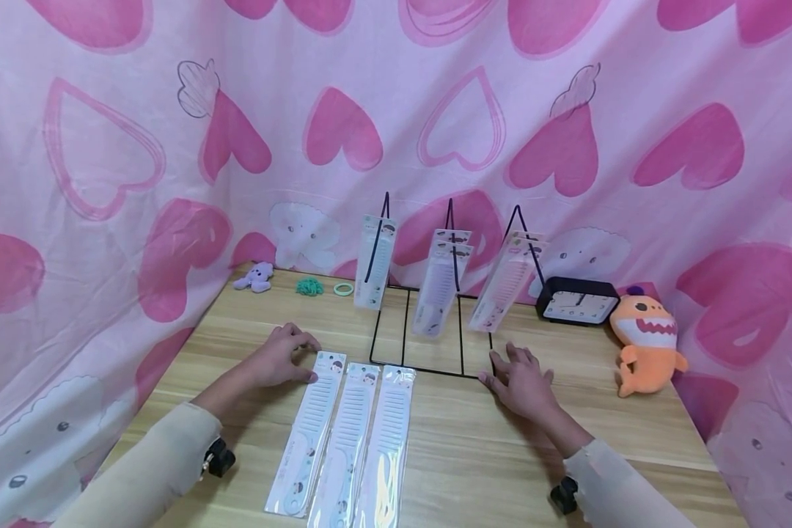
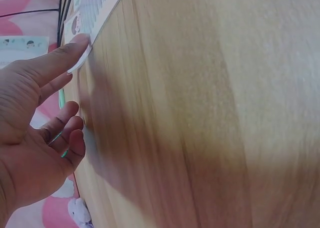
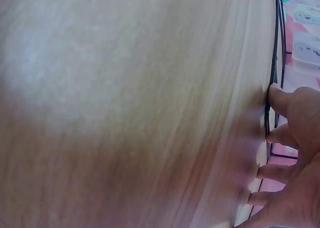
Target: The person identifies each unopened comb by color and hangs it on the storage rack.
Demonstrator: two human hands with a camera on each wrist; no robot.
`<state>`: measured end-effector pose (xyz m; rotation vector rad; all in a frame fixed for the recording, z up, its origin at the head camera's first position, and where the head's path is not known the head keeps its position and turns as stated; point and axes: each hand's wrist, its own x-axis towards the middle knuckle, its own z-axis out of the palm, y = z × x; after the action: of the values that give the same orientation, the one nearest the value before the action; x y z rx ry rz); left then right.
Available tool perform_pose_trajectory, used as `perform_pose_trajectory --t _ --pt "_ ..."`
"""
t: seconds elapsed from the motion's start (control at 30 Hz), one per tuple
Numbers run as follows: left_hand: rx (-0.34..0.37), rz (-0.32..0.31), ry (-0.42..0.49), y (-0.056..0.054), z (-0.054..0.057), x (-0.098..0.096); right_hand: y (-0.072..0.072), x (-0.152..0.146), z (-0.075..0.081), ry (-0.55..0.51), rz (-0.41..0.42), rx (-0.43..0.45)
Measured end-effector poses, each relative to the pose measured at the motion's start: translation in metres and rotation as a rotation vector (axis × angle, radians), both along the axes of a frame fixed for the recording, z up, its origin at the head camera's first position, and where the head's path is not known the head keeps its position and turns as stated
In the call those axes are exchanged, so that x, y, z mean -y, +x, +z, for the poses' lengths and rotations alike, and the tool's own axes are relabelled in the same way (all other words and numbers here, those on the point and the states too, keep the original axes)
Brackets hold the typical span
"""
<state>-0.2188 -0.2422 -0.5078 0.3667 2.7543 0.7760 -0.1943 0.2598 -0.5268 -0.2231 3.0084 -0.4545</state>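
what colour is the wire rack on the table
Black; the wire rack shows best in the head view.

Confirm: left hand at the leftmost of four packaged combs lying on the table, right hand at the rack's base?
Not four: the head view shows three packaged combs lying on the table. The left hand is at the leftmost one, the right hand at the rack's base.

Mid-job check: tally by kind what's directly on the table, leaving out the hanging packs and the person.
Flat packaged combs: 3
Black wire rack: 1
Black clock: 1
Soft toys: 2
Green tangle: 1
Pale green ring: 1
Total: 9
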Motion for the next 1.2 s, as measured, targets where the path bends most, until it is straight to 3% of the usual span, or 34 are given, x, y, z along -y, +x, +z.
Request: perform_pose_trajectory --t 0.37,0.57,0.7,0.9,1.2 --pt "0.053 0.001 0.092 -0.001 -0.004 -0.004 0.0 0.0 0.0 -0.001 0.003 0.018" --pt "0.11 0.002 0.19 0.0 -0.003 -0.005 0.0 0.001 0.0 0.001 0.001 0.026" --pt "0.123 -0.006 0.305 0.001 -0.003 -0.004 0.0 0.001 0.0 -0.001 0.002 0.025" --pt "0.242 0.046 0.505 0.006 0.005 -0.006 0.001 0.0 0.001 -0.001 0.002 0.019" --pt "0.318 0.117 0.538 0.01 0.016 -0.013 0.001 0.001 -0.001 -0.01 -0.01 -0.003"
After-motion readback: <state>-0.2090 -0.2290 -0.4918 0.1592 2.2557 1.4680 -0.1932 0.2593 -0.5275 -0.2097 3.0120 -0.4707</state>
